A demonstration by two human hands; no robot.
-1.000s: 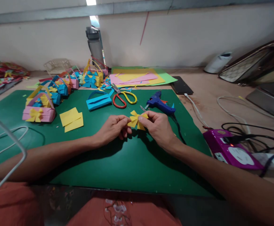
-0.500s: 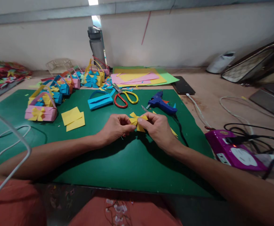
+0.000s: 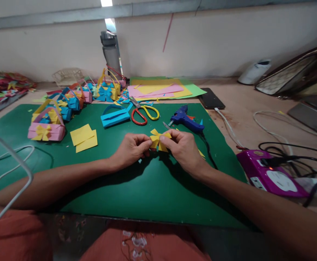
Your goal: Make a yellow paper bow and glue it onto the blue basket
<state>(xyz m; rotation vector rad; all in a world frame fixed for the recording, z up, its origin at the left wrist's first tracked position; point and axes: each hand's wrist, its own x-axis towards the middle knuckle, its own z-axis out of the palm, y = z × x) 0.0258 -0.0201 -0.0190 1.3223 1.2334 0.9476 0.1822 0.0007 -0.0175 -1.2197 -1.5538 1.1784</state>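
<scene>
A small yellow paper bow [image 3: 155,140] is held just above the green mat [image 3: 136,195]. My right hand [image 3: 184,148] pinches it with the thumb over its middle. At the bow's left edge, my left hand [image 3: 132,148] has thumb and forefinger closed on a loop. Beyond my hands lie scissors [image 3: 139,116] with one red and one yellow handle. A blue paper basket [image 3: 115,117] sits left of them, and a blue glue gun [image 3: 187,119] rests on the right. Yellow paper pieces [image 3: 83,137] lie left of my left hand.
Finished paper baskets [image 3: 46,130] line the left rear of the mat. Coloured sheets [image 3: 158,88], a phone [image 3: 211,98] and a grey bottle [image 3: 111,50] are at the back. A purple power strip [image 3: 270,174] with cables stands right. A white cable [image 3: 25,166] arches at left.
My left thumb has slid slightly left along the bow, uncovering more of its left loop. The right hand keeps its hold on the middle.
</scene>
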